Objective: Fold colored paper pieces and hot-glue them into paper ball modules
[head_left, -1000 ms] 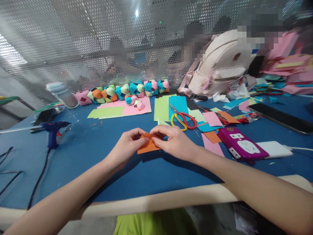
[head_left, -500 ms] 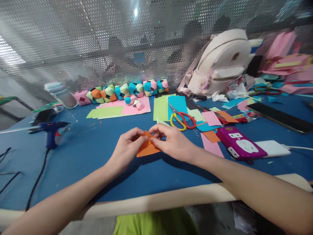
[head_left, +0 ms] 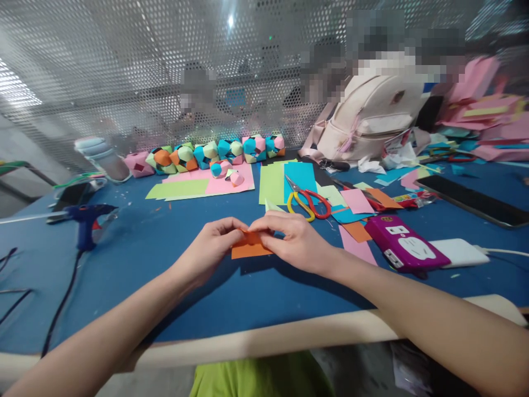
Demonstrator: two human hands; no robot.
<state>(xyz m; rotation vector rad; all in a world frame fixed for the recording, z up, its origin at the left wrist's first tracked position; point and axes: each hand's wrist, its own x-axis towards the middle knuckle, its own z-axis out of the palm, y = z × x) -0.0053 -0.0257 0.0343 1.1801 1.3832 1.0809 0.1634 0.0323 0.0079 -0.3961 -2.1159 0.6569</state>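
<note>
Between my two hands is a small piece of orange paper, held just above the blue table. My left hand pinches its left side with thumb and forefinger. On the opposite side my right hand grips the paper near its upper edge, thumb in front and fingers curled behind. The top of the paper is partly hidden by my fingers. Just beyond my right hand lie scissors with one yellow and one red handle, beside a pale green paper scrap.
A row of folded paper balls stands along the back. A blue glue gun with a black cord is at left. To the right are a purple power socket block, a black phone, loose paper pieces and a pale backpack.
The orange paper's pointed top no longer shows; its visible part is now a lower, flatter strip. My hands have drawn closer together along its upper edge.
</note>
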